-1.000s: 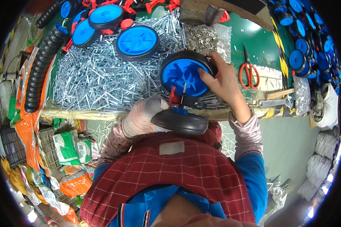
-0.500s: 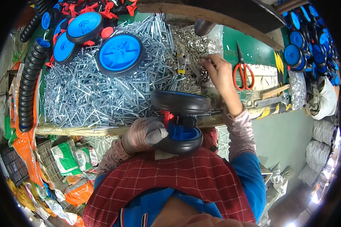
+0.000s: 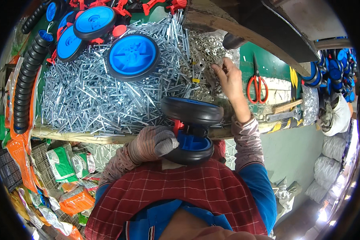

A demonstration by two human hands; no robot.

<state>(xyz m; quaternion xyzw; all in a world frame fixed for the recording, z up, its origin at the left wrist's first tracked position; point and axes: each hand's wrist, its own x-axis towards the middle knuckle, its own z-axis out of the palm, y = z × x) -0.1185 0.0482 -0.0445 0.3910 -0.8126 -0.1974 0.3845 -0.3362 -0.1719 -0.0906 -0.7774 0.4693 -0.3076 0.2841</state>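
Note:
A pair of black-tyred blue wheels joined by a red bracket stands at the bench's front edge, against my apron. My left hand, in a striped knit glove, is closed on the lower wheel and bracket from the left; its fingertips are partly hidden. Bare, my right hand reaches over a pile of small metal nuts. Its thumb and fingers are bent together at the pile's right side, and whatever lies between them is too small to make out.
Loose long bolts cover the bench's left half, with a loose blue wheel on top. Red-handled scissors and an adjustable wrench lie to the right. A dark machine frame overhangs the back; stacked black tyres line the left.
The whole view has shifted slightly. My right hand stays over the nuts, its fingers curled a little differently. My left hand keeps hold of the wheel pair.

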